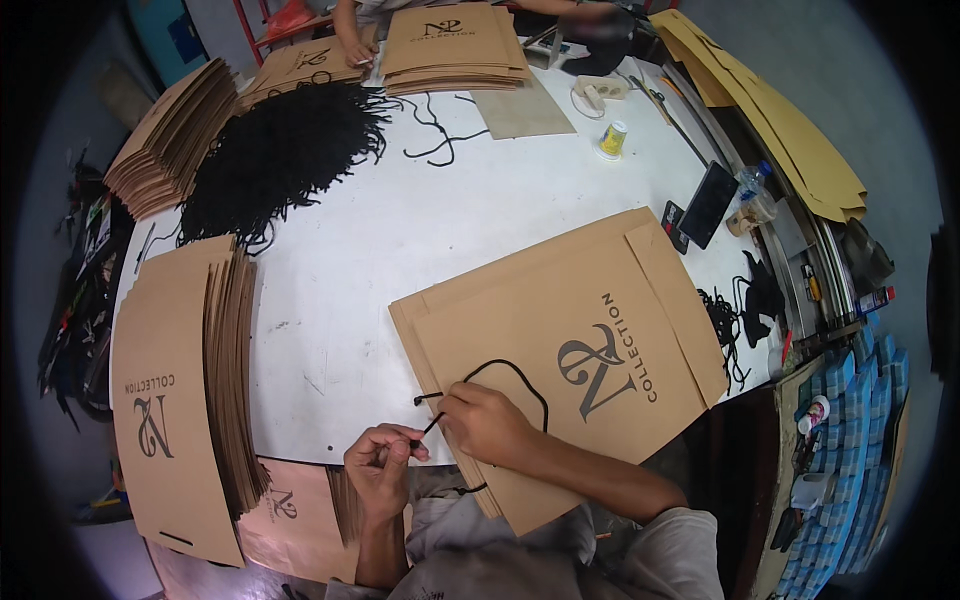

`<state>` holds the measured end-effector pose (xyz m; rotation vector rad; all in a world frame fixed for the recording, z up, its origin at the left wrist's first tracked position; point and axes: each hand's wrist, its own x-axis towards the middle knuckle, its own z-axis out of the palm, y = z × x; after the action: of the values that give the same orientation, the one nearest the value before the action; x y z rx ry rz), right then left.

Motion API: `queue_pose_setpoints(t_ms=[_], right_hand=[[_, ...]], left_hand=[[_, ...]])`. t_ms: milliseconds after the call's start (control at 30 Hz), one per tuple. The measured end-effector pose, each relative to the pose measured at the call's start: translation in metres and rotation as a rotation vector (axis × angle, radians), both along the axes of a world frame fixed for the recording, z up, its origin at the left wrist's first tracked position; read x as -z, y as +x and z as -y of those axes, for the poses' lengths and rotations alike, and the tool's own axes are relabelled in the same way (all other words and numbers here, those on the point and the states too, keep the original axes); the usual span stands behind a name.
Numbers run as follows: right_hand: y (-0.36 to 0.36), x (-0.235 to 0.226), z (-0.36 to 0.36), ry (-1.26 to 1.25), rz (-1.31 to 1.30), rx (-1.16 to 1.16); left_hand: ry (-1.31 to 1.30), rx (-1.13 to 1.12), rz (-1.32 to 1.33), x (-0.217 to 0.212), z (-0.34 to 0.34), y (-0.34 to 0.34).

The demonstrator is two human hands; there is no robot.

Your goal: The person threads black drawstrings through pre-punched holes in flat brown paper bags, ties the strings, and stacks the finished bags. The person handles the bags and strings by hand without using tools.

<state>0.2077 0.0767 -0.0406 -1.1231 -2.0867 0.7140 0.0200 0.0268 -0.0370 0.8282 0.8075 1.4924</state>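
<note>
A brown paper bag [560, 290] with dark print lies aslant on top of other flat bags at the table's front edge. A black cord [541, 390] forms a loop across its face. Between the fingertips of my left hand [380, 468] is pinched the cord's end, just off the bag's edge. My right hand [490, 424] is closed on the same cord at that edge, its fingertips partly hidden and its forearm lying over the bag. Short knotted black ends stick out from the edge above and below my hands.
Stacked brown bags [165, 370] stand at the left, with more at the far side. A heap of black cords [285, 150] lies far left. A phone [707, 205], a small yellow-white tub [612, 140] and a bottle [755, 178] are at the right. Another person's hand [357, 52] is across the table.
</note>
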Motion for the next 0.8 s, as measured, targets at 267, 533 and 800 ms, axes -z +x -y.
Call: queue_pose_setpoints(t_ms=[267,533,800], right_hand=[[0.097,-0.051,0.059,-0.126,0.586,0.472],[0.094,-0.025,0.084,-0.588,-0.274,0.504],[0.077,0.005,0.088,-0.727,-0.749,0.432]], left_hand=[[-0.176,-0.075,-0.266,0.021,-0.018,-0.007],[-0.117,-0.270,-0.697,0.024,-0.037,-0.011],[-0.310,0.001,-0.686,0.032,0.014,-0.007]])
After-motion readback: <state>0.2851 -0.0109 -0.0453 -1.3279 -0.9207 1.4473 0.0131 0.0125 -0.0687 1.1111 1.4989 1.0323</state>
